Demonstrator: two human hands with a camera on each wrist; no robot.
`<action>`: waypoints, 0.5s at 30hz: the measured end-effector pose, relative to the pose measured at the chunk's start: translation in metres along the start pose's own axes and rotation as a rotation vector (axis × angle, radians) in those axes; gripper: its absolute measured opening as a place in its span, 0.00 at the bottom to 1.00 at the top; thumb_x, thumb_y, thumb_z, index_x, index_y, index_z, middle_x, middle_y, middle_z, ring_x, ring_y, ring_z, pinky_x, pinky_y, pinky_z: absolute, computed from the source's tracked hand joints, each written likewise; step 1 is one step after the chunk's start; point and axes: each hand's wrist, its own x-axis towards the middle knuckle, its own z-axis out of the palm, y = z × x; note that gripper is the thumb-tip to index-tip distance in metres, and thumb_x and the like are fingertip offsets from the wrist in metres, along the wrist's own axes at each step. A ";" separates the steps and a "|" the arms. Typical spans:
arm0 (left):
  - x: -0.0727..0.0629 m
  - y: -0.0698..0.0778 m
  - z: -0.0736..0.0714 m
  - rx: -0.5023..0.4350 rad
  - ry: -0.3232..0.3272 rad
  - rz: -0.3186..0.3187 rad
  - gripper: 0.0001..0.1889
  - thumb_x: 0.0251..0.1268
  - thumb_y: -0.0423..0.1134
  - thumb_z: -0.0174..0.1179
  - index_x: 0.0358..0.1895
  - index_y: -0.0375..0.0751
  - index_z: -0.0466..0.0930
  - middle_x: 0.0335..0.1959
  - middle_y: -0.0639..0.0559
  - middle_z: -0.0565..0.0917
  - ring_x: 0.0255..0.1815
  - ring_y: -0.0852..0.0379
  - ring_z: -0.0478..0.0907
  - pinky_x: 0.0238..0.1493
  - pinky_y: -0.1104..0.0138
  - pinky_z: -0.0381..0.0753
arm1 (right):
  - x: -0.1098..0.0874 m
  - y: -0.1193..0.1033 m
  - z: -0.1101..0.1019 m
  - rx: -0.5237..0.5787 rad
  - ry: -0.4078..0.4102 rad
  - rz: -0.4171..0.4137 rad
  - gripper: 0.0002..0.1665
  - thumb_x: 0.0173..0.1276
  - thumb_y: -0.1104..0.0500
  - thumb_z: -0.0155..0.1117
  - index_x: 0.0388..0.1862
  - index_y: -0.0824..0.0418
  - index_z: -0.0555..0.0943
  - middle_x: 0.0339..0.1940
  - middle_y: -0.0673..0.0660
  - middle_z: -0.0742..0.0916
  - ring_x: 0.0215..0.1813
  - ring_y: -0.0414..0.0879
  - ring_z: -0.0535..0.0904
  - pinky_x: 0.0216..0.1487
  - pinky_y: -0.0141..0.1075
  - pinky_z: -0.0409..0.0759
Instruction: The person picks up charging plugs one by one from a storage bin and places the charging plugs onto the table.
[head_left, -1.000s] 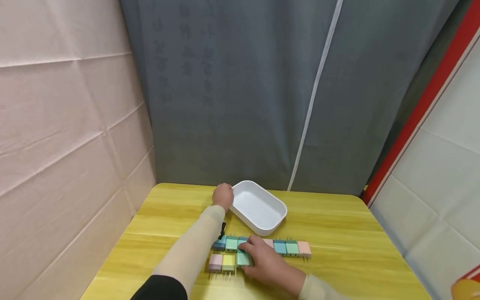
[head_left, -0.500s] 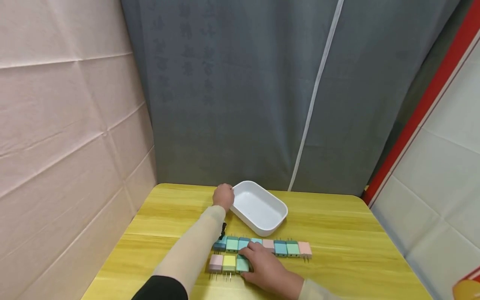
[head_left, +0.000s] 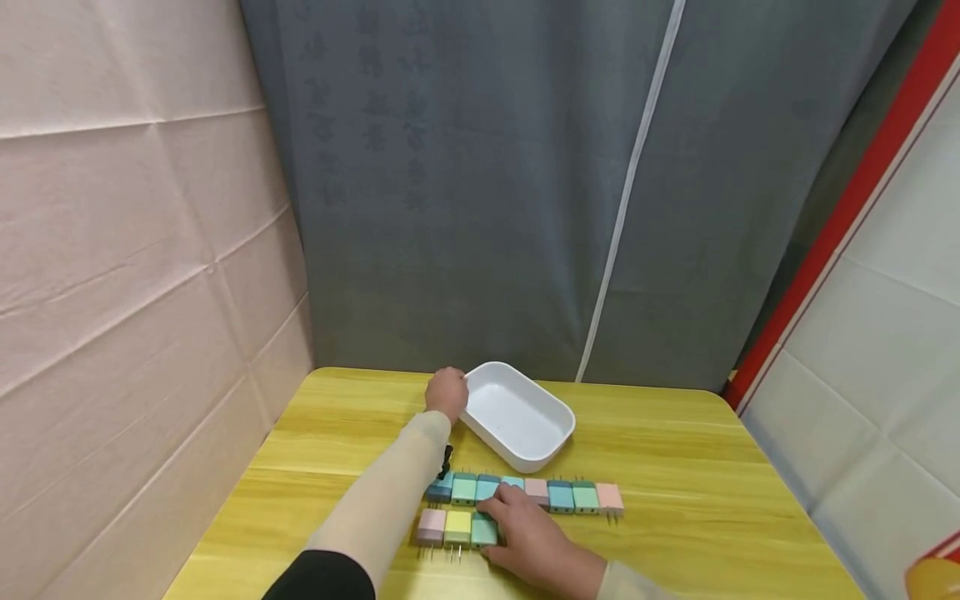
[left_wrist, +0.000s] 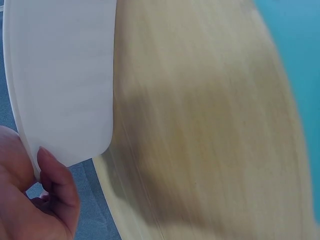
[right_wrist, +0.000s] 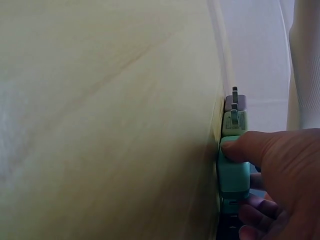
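Observation:
My left hand (head_left: 447,393) pinches the left corner of a white plastic tray (head_left: 517,417); in the left wrist view, thumb and fingers close on the tray's rim (left_wrist: 37,167). My right hand (head_left: 536,542) holds a green plug charger (head_left: 483,529) by its front and back ends. That charger lies on the table beside a yellow charger (head_left: 457,525), with a pink-purple one (head_left: 431,525) to its left. In the right wrist view, my thumb is on the near end of the green charger (right_wrist: 234,172); my other fingers are partly hidden behind it.
Behind the short row runs a longer row of pastel chargers, including a blue one (head_left: 560,496) and a pink one (head_left: 609,498), with metal prongs showing. My left forearm (head_left: 382,492) passes over its left end. A grey curtain (head_left: 465,208) hangs behind the wooden table (head_left: 675,467).
My right hand has brought the green charger a little closer to me, level with the yellow one, and then stayed there. My left hand and the tray look practically unmoved.

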 end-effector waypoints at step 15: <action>-0.002 -0.008 -0.031 0.053 -0.064 -0.047 0.21 0.84 0.51 0.62 0.54 0.34 0.91 0.50 0.40 0.90 0.52 0.41 0.85 0.60 0.45 0.86 | 0.001 0.025 -0.026 0.114 0.236 0.003 0.28 0.69 0.50 0.85 0.62 0.58 0.84 0.53 0.51 0.80 0.52 0.42 0.76 0.53 0.41 0.86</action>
